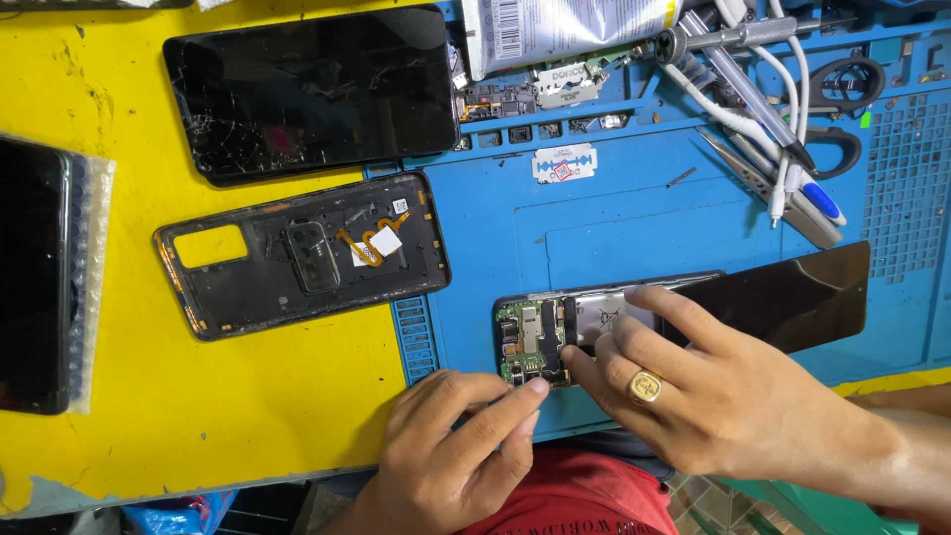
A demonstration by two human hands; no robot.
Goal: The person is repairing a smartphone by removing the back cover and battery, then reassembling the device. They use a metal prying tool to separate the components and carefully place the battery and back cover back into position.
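An opened phone (540, 332) lies on the blue repair mat (634, 198), its green circuit board exposed at the left end. A dark screen panel (792, 292) is lifted away from it toward the right. My left hand (451, 451) rests at the phone's lower left corner, index fingertip touching the board edge. My right hand (693, 381), wearing a gold ring, lies over the middle of the phone, thumb and fingers pressing on the board and the silver battery area. Neither hand holds a tool.
A black phone back cover (297, 253) and a cracked screen (312, 89) lie on the yellow table (119, 396). Another phone in bubble wrap (35, 277) sits far left. Razor blades (565, 163), tweezers (763, 183), a screwdriver (733, 38), scissors (842, 109) and white cables crowd the mat's back.
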